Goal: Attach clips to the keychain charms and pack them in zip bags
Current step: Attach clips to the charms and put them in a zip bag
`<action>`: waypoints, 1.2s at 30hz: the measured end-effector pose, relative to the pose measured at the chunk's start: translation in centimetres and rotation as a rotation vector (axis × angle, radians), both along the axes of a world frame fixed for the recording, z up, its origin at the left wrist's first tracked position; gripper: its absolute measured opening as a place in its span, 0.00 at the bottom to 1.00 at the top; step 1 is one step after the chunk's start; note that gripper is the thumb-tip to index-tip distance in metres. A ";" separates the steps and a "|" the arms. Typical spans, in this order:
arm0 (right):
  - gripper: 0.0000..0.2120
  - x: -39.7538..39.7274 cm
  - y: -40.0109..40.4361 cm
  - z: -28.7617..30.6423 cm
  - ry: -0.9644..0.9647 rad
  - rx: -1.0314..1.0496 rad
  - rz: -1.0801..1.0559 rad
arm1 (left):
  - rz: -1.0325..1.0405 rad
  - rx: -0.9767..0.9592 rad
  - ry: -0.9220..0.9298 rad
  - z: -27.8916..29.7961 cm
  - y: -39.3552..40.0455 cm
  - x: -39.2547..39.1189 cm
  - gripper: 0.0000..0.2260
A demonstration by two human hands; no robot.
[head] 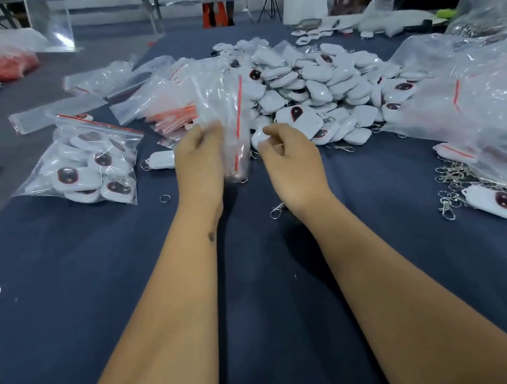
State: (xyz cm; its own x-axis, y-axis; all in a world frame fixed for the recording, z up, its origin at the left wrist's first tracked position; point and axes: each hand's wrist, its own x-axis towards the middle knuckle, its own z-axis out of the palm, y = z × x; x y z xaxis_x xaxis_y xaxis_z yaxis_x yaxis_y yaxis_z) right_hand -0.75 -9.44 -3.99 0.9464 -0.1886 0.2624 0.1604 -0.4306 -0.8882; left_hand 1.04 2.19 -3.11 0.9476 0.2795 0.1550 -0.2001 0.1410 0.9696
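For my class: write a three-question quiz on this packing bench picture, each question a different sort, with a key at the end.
1. True or false: the left hand holds a clear zip bag.
2. Multiple choice: where does the filled bag of charms lie? A) left of the hands B) right of the hands C) under the right hand
3. Short answer: what small metal part lies on the cloth beside the right wrist?

Key: 1 true; 2 A; 3 a clip.
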 end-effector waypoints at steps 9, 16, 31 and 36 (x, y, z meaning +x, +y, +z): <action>0.06 -0.1 -0.5 0.7 0.007 0.434 0.140 | -0.284 -0.231 0.121 0.5 0.2 0.1 0.20; 0.13 0.7 -1.4 0.6 -0.008 0.633 -0.029 | 0.004 0.108 0.049 -0.4 0.7 0.9 0.03; 0.08 0.3 -1.5 1.1 -0.046 0.587 -0.044 | 0.391 0.528 -0.342 0.6 -0.2 -0.3 0.26; 0.21 0.5 -1.8 1.3 0.124 0.876 0.104 | -0.275 0.388 -0.182 -0.3 -1.8 -0.8 0.35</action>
State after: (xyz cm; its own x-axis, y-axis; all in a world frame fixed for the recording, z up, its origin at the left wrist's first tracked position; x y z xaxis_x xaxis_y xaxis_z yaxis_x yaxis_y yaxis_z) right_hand -0.21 -11.23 -2.74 0.9819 -0.1846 -0.0412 0.0415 0.4226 -0.9054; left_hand 0.21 0.42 -3.44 0.9258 -0.0876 0.3677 -0.3772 -0.1515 0.9137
